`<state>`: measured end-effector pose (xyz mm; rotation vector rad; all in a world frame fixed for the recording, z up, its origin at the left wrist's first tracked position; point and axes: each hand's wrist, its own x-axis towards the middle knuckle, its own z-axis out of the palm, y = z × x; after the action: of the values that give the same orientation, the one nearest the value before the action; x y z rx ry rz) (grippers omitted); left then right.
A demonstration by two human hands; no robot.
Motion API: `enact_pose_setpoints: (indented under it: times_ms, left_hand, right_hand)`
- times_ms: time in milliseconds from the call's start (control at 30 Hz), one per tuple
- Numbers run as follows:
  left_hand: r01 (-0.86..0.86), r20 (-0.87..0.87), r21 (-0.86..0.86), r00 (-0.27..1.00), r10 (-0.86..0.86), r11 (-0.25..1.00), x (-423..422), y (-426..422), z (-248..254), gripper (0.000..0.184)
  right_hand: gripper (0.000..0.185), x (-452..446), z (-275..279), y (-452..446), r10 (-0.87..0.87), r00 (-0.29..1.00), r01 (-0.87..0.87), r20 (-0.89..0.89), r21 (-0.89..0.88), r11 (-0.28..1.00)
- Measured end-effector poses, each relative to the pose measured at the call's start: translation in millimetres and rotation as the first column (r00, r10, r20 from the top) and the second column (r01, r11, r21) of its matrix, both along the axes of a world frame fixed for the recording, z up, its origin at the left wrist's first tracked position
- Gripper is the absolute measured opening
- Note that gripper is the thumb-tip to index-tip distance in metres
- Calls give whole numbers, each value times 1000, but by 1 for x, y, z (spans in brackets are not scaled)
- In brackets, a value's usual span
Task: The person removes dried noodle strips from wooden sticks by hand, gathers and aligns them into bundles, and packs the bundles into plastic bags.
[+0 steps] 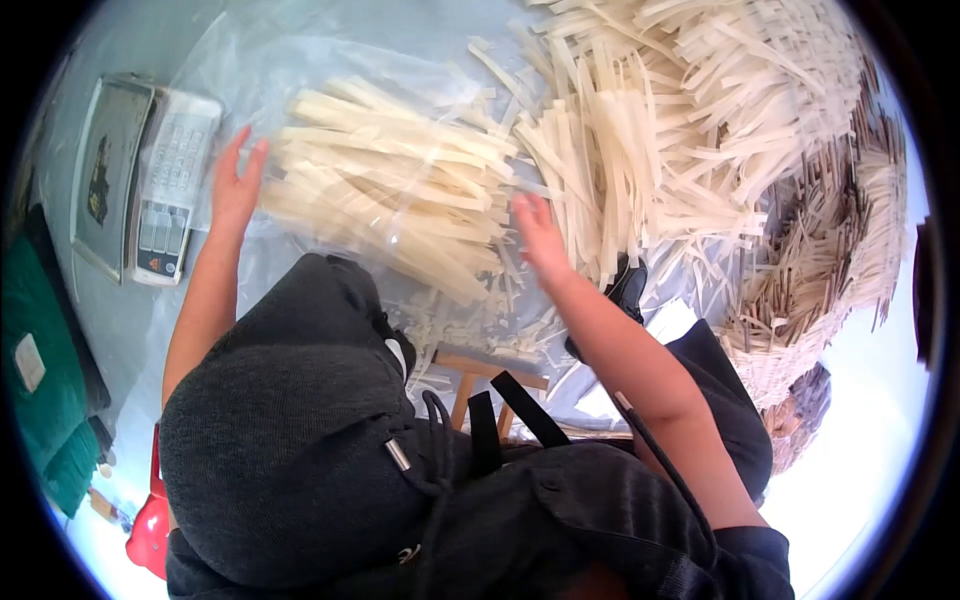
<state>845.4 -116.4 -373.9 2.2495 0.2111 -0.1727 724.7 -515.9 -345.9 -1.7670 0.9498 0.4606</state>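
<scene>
A bundle of pale flat strips [400, 180] lies lengthwise inside a clear plastic bag [250, 60]. At the bundle's left end is my left hand [238, 185], its fingers apart and nothing in them. My right hand [540, 235] is beside the right end of the bundle, fingers extended and holding nothing that shows. Just right of that hand, a big pile of loose pale strips [620, 150] spreads toward the upper right.
A scale with a keypad [180, 165] and metal tray [112, 180] stands at the left. A woven basket [800, 335] with darker strips is at the right. Green cloth [50, 370] and a red object [150, 535] lie lower left. Scraps and a small wooden stand [480, 366] are near my knees.
</scene>
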Motion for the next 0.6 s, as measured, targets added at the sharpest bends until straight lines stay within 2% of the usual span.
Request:
enact_pose_setpoints:
  times_ms: [33, 67, 100, 133, 167, 233, 267, 333, 367, 433, 467, 533, 567, 600]
  left_hand:
    - [-167, -323, -200, 942, 96, 966, -3, -1, -10, 55]
    - [-158, -316, -203, 945, 88, 966, -6, -3, -10, 55]
    - [-90, -340, -153, 940, 33, 984, -12, -5, -9, 63]
    - [-19, -371, -104, 928, -21, 994, -17, -6, -7, 70]
    - [-9, -377, -109, 926, -33, 994, -19, -3, -3, 70]
    - [-148, -403, -221, 914, 48, 964, -8, 10, 6, 69]
    - [-147, -398, -232, 917, 44, 962, -4, 12, 5, 69]
    - [-182, -441, -222, 895, 68, 958, -7, 14, 0, 70]
    - [-175, -443, -235, 895, 55, 956, -9, 15, -5, 70]
    - [-60, -451, -120, 893, -1, 991, -12, 10, -14, 71]
    - [-46, -444, -135, 896, -19, 990, -14, 1, -9, 71]
    - [-53, -458, -269, 885, -80, 962, -18, -11, 3, 68]
    - [-45, -452, -272, 888, -86, 961, -19, -8, -3, 68]
    - [-60, -406, -197, 913, -26, 979, -22, 0, -17, 66]
  right_hand:
    - [73, 1, -22, 18, 44, 998, -43, 38, -37, 998]
    - [77, 8, -28, 33, 87, 995, -85, 52, -28, 996]
    - [81, 15, -35, 48, 128, 989, -127, 68, -19, 992]
    - [83, 26, -18, 57, 164, 985, -166, 57, 37, 985]
    - [83, 26, -4, 55, 153, 987, -155, 50, 33, 987]
    - [75, 32, 15, 42, 360, 932, -348, -33, 191, 918]
    - [75, 34, 15, 28, 360, 932, -349, -30, 179, 920]
    - [58, 29, 4, -6, 342, 934, -334, 97, -92, 938]
    - [58, 23, -6, -19, 337, 937, -327, 92, -104, 939]
    - [46, 17, -27, -47, 473, 858, -297, 199, -560, 773]
    - [46, 14, -27, -51, 465, 863, -282, 198, -574, 769]
    - [40, 12, -31, -43, 774, 610, -578, 170, -573, 581]
    - [39, 18, -15, -29, 756, 639, -612, 144, -500, 613]
    - [39, 28, 1, -30, 752, 642, -608, 146, -502, 616]
